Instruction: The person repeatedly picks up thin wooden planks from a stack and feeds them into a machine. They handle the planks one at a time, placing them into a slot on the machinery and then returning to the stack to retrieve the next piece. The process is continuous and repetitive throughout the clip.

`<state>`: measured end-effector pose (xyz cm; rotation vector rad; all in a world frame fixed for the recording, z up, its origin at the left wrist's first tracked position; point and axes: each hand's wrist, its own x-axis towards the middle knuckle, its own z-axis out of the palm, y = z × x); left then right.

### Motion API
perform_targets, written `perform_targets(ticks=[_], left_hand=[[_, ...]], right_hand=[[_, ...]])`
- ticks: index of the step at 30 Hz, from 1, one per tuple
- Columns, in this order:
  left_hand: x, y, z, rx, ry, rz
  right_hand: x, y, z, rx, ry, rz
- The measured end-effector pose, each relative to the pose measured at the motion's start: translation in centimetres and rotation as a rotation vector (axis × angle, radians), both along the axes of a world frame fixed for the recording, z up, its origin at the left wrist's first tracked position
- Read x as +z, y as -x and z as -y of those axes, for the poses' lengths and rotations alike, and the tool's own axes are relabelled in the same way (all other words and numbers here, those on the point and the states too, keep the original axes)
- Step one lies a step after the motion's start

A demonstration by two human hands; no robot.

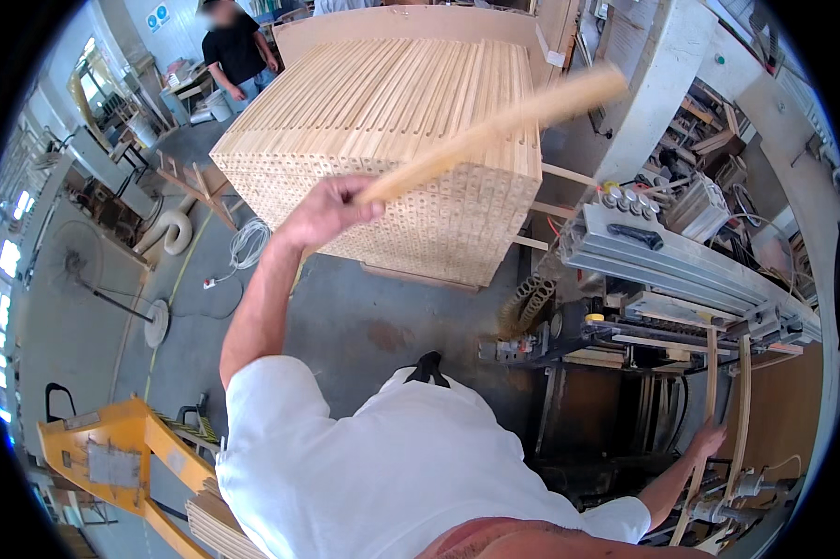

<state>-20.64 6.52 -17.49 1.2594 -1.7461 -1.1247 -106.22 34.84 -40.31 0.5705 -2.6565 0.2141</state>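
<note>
My left hand (331,212) is closed around one end of a wooden slat (504,126). The slat slants up to the right, its far end smeared by motion, in front of a large stack of wooden slats (392,102) with small holes in their ends. Far to the right, my right hand (709,440) grips a second, upright wooden strip (711,373) at the machine (690,270). Another wooden strip (744,401) stands just right of that hand. The fingers of the right hand are small and partly hidden.
A yellow pallet jack (112,447) is at the lower left, beside more stacked boards (219,522). A standing fan (154,321) and a coiled white cable (249,244) are on the left floor. One person (233,47) stands behind the stack. A pillar (657,84) rises at the right.
</note>
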Motion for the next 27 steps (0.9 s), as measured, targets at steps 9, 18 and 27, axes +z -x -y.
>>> perform_targets(ticks=[9,18,27], left_hand=[[1.9,-2.4,23.2,0.268,0.155,0.314],[-0.3,1.9,39.0,0.298,0.108,0.596],[-1.8,9.5,43.9,0.147,0.257,0.565]], right_hand=[[2.3,-21.7,10.1,0.451,0.681,0.288],[0.5,-41.9,14.0,0.557,0.708,0.641],[-2.6,-46.2,10.2,0.401,0.652,0.751]])
